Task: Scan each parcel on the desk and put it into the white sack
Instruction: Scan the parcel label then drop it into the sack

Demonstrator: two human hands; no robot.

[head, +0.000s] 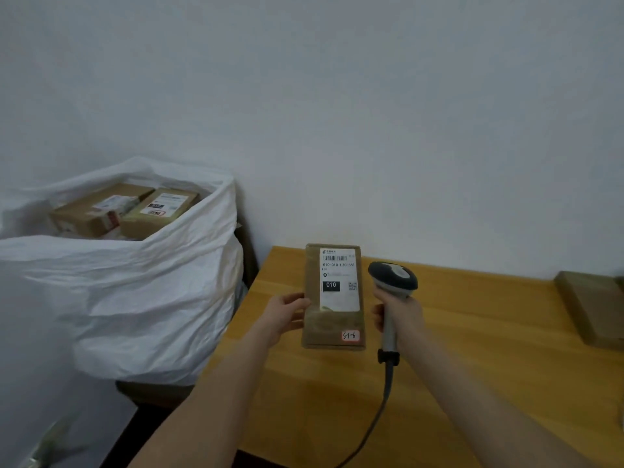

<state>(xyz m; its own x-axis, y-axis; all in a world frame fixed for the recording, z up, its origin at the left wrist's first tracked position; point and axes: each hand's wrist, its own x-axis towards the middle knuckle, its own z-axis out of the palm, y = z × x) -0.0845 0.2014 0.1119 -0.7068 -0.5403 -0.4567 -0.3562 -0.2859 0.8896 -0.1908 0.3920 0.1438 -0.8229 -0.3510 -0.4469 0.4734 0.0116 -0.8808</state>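
Note:
My left hand grips the left edge of a flat brown parcel and holds it above the wooden desk, label side up. Its white label shows a barcode and "010"; a small red-edged sticker sits at its lower right. My right hand is closed around the handle of a grey barcode scanner, whose head sits just right of the parcel's label. The scanner's cable trails down toward the desk's front edge. The white sack stands open to the left of the desk.
Two brown boxes with labels lie inside the sack near its top. Another brown parcel lies at the desk's right edge. A white wall runs behind the desk. The floor at lower left is dark.

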